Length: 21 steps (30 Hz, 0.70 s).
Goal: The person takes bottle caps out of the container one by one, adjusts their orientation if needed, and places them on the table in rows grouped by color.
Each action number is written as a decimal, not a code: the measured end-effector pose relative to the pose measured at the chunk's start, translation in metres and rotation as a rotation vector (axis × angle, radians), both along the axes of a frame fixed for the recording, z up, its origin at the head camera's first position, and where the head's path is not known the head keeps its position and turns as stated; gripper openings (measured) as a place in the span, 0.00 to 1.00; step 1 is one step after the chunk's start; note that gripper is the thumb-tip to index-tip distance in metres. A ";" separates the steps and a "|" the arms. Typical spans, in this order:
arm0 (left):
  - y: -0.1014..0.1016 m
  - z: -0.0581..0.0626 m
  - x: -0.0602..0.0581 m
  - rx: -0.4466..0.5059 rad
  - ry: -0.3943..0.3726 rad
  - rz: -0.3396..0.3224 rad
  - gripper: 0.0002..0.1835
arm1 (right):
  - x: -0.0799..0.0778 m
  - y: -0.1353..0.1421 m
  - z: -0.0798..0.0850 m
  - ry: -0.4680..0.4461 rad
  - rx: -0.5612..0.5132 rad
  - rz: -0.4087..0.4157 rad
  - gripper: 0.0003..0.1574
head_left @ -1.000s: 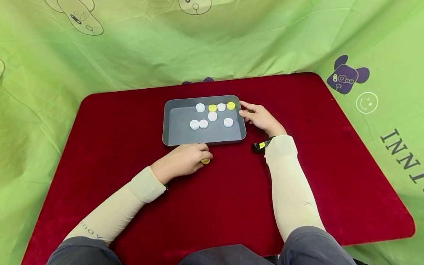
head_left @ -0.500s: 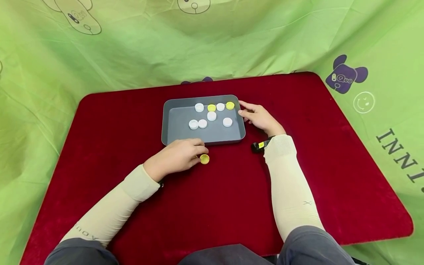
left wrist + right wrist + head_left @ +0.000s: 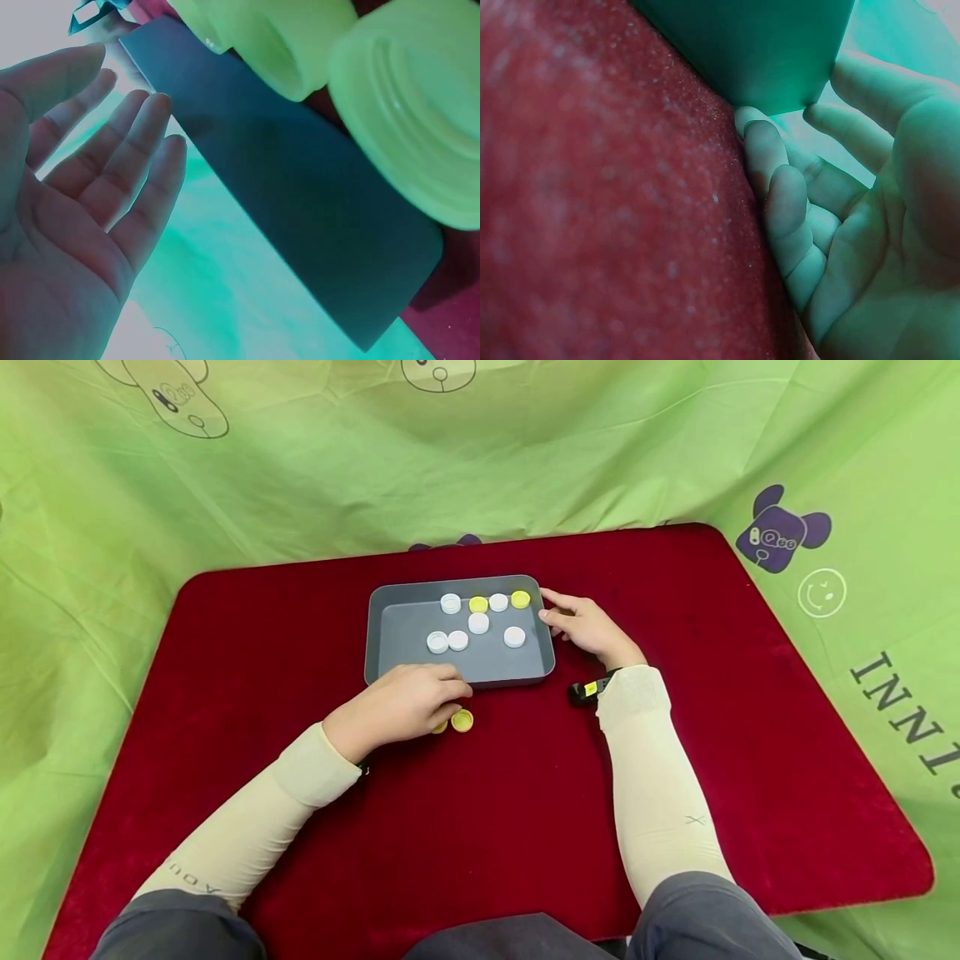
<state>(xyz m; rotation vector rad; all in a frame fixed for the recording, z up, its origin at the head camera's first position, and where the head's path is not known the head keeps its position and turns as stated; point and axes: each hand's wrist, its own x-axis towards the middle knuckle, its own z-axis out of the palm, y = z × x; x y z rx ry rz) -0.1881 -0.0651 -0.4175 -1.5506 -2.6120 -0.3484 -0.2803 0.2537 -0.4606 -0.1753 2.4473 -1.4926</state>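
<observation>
Green printed cloth [image 3: 600, 452] hangs behind everything, and before it spreads our red surface [image 3: 465, 843], with the grey tray [image 3: 401, 627] as landmark on its far half. Pale sleeves [image 3: 315, 768] reach in towards the tray from the near side.

Look at our right hand [image 3: 588, 627]: it's at the tray's right end, fingertips against the outer wall, a gap between them, no grip around it. And our left hand [image 3: 401, 703], at the tray's near edge, has its fingers loosely spread, pinching nothing!

Down to the small stuff: inside the tray, six white caps [image 3: 478, 623] and a pair of yellow caps [image 3: 521, 599]. Outside, just beyond the near wall, one yellow cap [image 3: 462, 720] lies hollow side up, with a second yellow cap [image 3: 440, 727] beside it, partly covered by our left fingers. Are they touching it? We can't tell.

So the step in hand, we reckon, is handling those loose caps by the tray while our right hand steadies it. Next calls for a tidy choice: close fingertips around one rim, or lift clear without nudging its neighbour.
</observation>
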 end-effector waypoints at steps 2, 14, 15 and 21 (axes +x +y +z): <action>0.000 0.002 -0.001 0.006 0.003 -0.005 0.10 | 0.000 0.000 0.000 -0.006 -0.002 -0.002 0.35; 0.002 0.009 -0.009 -0.044 0.002 0.008 0.09 | 0.000 0.000 0.000 -0.015 0.000 -0.003 0.35; 0.003 0.009 -0.009 -0.048 0.002 0.009 0.09 | 0.000 0.000 -0.001 -0.017 -0.002 -0.002 0.35; 0.007 0.013 -0.013 -0.058 0.003 0.004 0.07 | 0.000 0.000 0.000 -0.001 -0.012 -0.002 0.35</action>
